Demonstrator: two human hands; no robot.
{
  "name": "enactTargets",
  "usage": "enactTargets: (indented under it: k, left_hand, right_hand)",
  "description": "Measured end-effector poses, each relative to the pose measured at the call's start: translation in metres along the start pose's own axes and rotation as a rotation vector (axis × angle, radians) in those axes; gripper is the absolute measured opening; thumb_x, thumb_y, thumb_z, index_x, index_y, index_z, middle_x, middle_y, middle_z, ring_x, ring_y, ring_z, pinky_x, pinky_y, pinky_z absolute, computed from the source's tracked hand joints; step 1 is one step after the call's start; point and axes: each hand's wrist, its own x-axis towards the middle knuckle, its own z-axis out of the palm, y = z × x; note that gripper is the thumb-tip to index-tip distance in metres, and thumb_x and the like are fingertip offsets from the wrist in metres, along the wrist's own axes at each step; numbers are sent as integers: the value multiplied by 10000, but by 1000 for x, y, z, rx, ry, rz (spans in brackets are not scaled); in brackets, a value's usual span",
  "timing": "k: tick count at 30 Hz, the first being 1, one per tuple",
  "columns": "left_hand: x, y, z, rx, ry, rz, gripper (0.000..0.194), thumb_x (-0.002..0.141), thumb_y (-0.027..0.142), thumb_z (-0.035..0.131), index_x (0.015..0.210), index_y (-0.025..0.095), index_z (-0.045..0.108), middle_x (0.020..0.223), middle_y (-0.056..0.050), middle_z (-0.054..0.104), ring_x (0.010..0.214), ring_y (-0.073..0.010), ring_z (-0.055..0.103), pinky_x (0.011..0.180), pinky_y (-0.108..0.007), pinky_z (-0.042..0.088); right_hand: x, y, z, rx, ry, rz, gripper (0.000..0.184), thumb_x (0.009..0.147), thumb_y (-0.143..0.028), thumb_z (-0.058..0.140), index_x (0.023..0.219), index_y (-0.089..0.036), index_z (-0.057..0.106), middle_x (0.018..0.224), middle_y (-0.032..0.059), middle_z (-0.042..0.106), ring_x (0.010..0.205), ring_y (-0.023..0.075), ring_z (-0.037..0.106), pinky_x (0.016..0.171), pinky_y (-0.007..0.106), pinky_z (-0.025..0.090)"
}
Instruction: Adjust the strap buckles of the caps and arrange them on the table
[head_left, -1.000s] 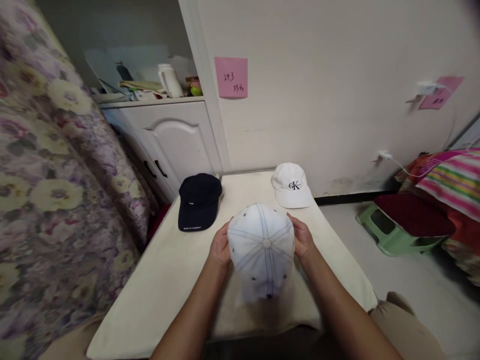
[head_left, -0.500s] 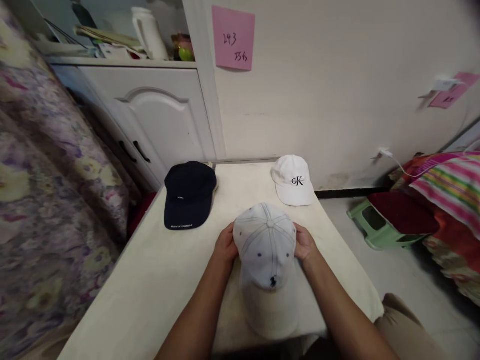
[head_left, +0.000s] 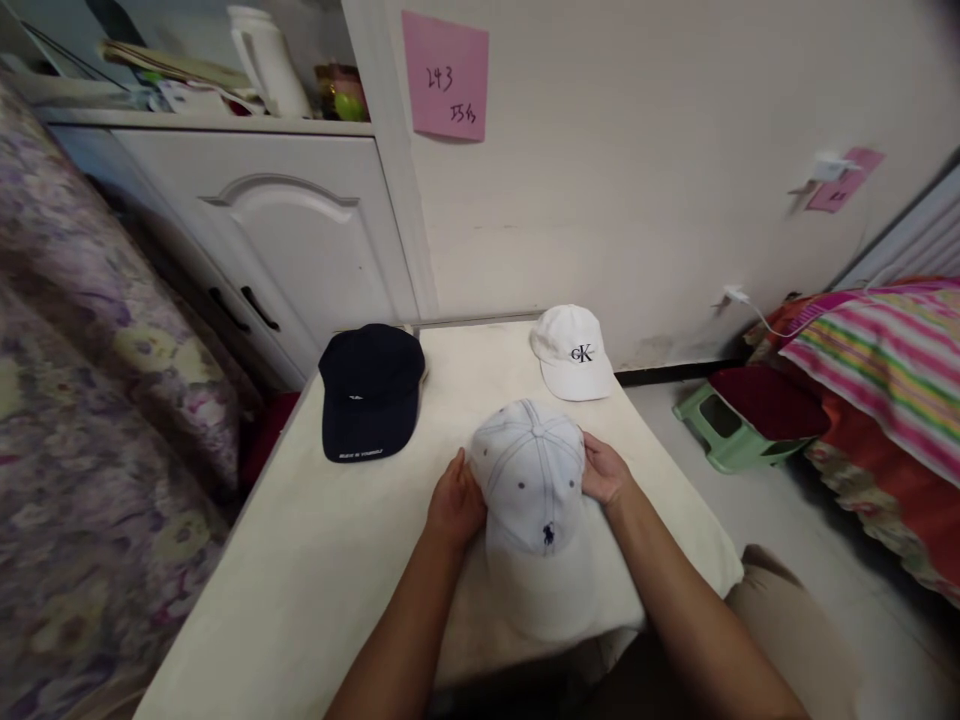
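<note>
A pale grey-blue baseball cap (head_left: 536, 500) with a small dark rider emblem sits low over the near edge of the table, its brim toward me. My left hand (head_left: 457, 500) grips the cap's left side, the fingers partly hidden by the crown. On the opposite side my right hand (head_left: 602, 468) holds the cap's edge, its fingertips tucked out of sight. A navy baseball cap (head_left: 373, 385) rests at the table's back left, and a white baseball cap (head_left: 571, 345) with black letters lies at the back right. Both stand apart from my hands.
A cream cloth covers the table (head_left: 300, 560). Behind it rise a white cabinet (head_left: 292, 235) and a wall with a pink note (head_left: 445, 78). A floral curtain (head_left: 67, 400) hangs at left. On the right are a green stool (head_left: 720, 440) and a bed with striped bedding (head_left: 885, 350).
The pale cap has moved slightly up and away from me, with both hands on it. The camera view has shifted a little to the right. The other two caps stay put.
</note>
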Motion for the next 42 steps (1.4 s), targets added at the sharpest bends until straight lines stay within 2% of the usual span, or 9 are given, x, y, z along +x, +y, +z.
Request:
enactTargets:
  k: [6,15,19,22,27,29,32,36,42]
  left_hand:
    - [-6,-8,7,-188,-67,-270,333,950,357,443,991,206,736,1036,-103,777,1160,-321,644,1025,-419,486]
    - [-4,-11,13,-325,5,-350,254,935,326,493,1023,219,706,1126,-64,761,1253,-262,596,1014,-364,510]
    - [-9,-7,14,-358,9,-361,302,977,301,404,1013,211,690,1194,-62,737,1289,-215,566,1039,-310,488]
    - [-15,-4,12,-383,-8,-363,323,991,268,361,1035,221,677,1239,-48,717,1314,-185,541,1053,-278,465]
    - [-26,-2,7,-401,-63,-390,269,965,252,417,1025,206,675,1189,-73,736,1282,-229,570,1053,-342,471]
    - [-28,-1,6,-407,-90,-400,259,957,244,433,1015,201,681,1159,-80,747,1265,-240,585,1051,-357,475]
    - [-29,2,5,-421,-130,-405,261,958,254,445,1049,198,682,1146,-85,751,1245,-240,602,1054,-369,474]
    - [-29,6,4,-437,-170,-414,276,952,252,482,1132,148,663,1120,-116,756,1214,-249,626,1069,-402,465]
    - [-30,4,7,-426,-176,-444,293,938,312,567,1161,153,670,1050,-97,780,1179,-264,648,1046,-393,491]
  right_hand:
    - [-4,1,3,-6,42,-44,263,886,-97,450,1009,-95,682,831,98,784,903,235,750,936,389,553]
    - [-14,14,12,-25,146,-301,152,858,-138,585,973,-120,682,881,103,774,900,222,746,841,322,605]
    - [-50,28,4,-63,259,-456,112,813,-174,707,924,-160,699,898,57,773,840,156,739,849,243,589]
    - [-92,46,-2,-111,345,-526,197,757,-209,800,926,-167,709,946,64,774,957,169,727,918,245,562]
    - [-153,81,-5,-267,446,-437,296,741,-328,838,927,-126,726,863,127,773,731,202,737,716,318,616]
    - [-163,85,-3,-327,481,-443,305,749,-351,833,937,-135,727,886,124,772,752,196,734,730,313,609]
    - [-160,75,4,-285,471,-517,308,727,-346,850,938,-165,717,964,96,769,895,194,727,853,305,580]
    - [-140,62,14,-286,397,-429,321,715,-340,855,937,-154,719,947,97,763,874,194,722,861,322,568]
    - [-126,72,17,-288,411,-433,300,689,-365,866,875,-171,732,936,59,754,893,185,699,892,321,543]
